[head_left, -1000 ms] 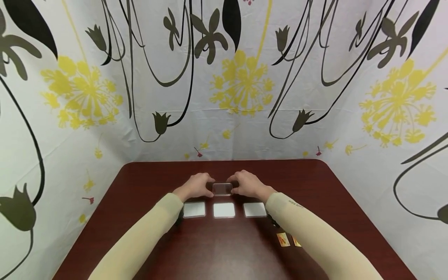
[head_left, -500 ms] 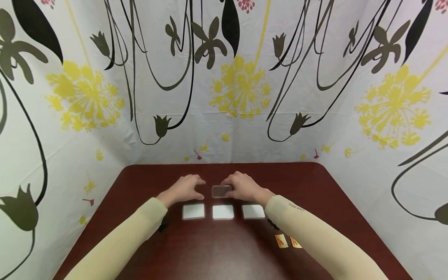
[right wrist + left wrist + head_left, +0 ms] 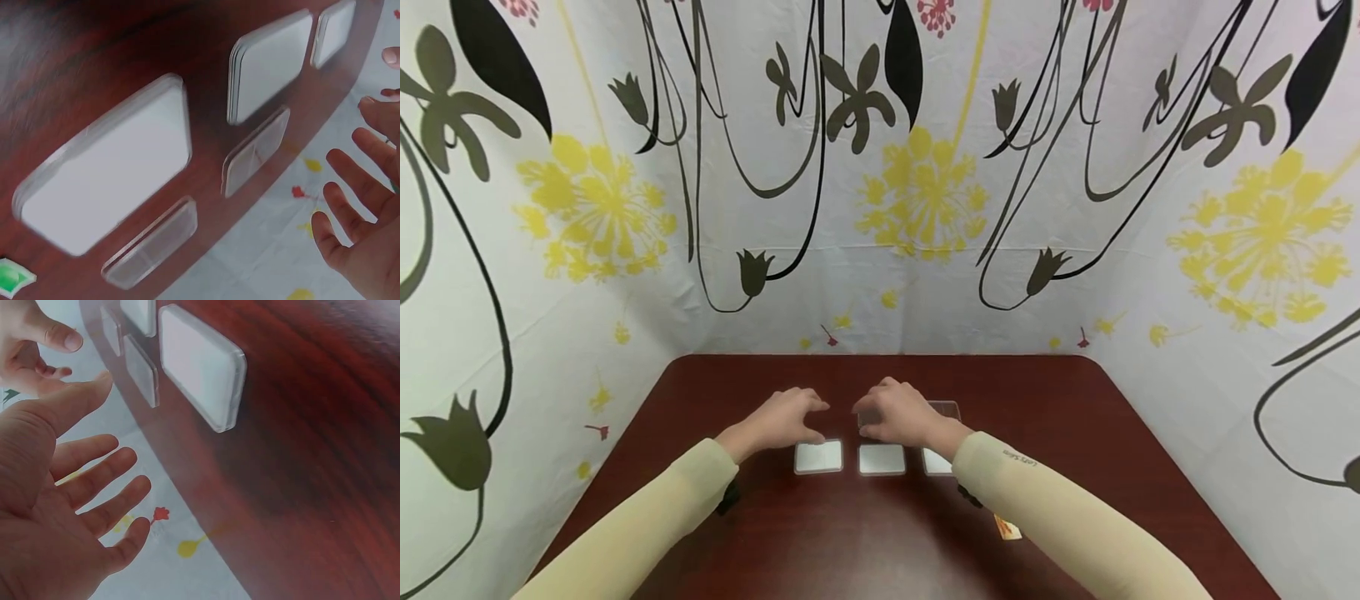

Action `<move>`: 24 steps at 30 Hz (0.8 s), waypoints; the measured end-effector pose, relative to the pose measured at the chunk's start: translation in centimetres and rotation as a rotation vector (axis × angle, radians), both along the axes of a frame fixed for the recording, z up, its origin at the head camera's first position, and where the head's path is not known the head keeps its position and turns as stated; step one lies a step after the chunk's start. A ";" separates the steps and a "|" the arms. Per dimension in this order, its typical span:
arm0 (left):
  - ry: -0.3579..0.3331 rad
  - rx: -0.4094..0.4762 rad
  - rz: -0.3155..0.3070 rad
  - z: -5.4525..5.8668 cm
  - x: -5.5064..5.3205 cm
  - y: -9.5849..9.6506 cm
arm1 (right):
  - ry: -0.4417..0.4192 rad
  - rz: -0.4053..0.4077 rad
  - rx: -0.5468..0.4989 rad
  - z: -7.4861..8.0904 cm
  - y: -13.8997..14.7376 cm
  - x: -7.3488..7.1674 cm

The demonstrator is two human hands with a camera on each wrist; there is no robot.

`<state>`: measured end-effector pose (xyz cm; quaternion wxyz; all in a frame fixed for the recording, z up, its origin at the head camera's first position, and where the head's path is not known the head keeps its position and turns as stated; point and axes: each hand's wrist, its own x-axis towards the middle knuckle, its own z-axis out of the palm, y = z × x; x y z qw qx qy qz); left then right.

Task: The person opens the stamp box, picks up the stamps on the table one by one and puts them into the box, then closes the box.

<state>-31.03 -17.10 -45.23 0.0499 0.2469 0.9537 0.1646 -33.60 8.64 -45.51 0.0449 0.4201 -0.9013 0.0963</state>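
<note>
Three white rectangular pieces with clear rims lie in a row: the left one [image 3: 818,457], the middle one [image 3: 882,460] and the right one [image 3: 937,463], partly under the right sleeve. Behind the middle piece is a clear rectangular piece [image 3: 256,153], mostly covered by a hand in the head view. Another clear piece [image 3: 946,409] lies behind the right one. My left hand [image 3: 782,417] hovers just behind the left white piece, fingers spread and holding nothing. Above the middle clear piece is my right hand [image 3: 898,412]; its wrist view shows the fingers extended and apart from it.
The dark red table [image 3: 820,542] has rounded far corners. A patterned cloth [image 3: 880,317] hangs around its back and sides. A small orange packet [image 3: 1007,527] lies beside the right sleeve, and a green-and-white one [image 3: 12,277] shows in the right wrist view.
My left hand has drawn back to the left, away from the middle clear piece. My right hand has shifted left over that piece, uncovering the clear piece on the right.
</note>
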 end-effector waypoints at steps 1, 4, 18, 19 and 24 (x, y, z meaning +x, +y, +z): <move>-0.004 -0.007 -0.001 -0.2 0.1 -0.1 | 0.005 0.001 0.008 -0.2 -0.3 0.2; -0.016 -0.012 -0.007 -0.7 0.5 -0.5 | 0.010 0.005 0.026 -1.0 -1.1 0.6; 0.013 -0.022 -0.045 -3.4 1.6 -1.8 | 0.028 0.065 0.022 -3.5 -3.3 1.8; 0.015 -0.024 -0.047 -3.5 1.7 -1.8 | 0.022 0.064 0.022 -3.6 -3.4 1.9; 0.032 -0.040 -0.043 -4.2 1.8 -2.0 | 0.005 0.059 0.026 -4.1 -3.7 2.4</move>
